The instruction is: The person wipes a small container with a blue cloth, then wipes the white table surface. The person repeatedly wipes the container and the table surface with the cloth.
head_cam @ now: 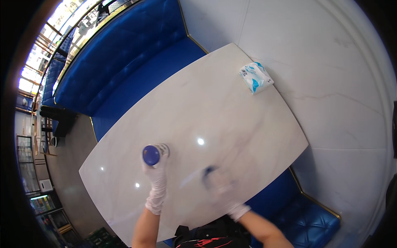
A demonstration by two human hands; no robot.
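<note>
My left hand [156,167], in a thin white glove, grips a cylindrical container with a blue lid [151,155] near the left part of the marble-look table [192,102]. The container's side bears writing, and its base faces the tabletop; whether it touches is unclear. My right hand [221,184], gloved too, is blurred by motion over the near part of the table. Its fingers are on a dark blue thing [208,173], perhaps a cloth, too blurred to name.
A white and teal soft pack of tissues [256,78] lies at the table's far right edge, beside the marble-look wall [322,93]. Blue tufted benches [130,52] flank the table at the upper left and lower right [305,210]. Shelves and a railing stand at the far left.
</note>
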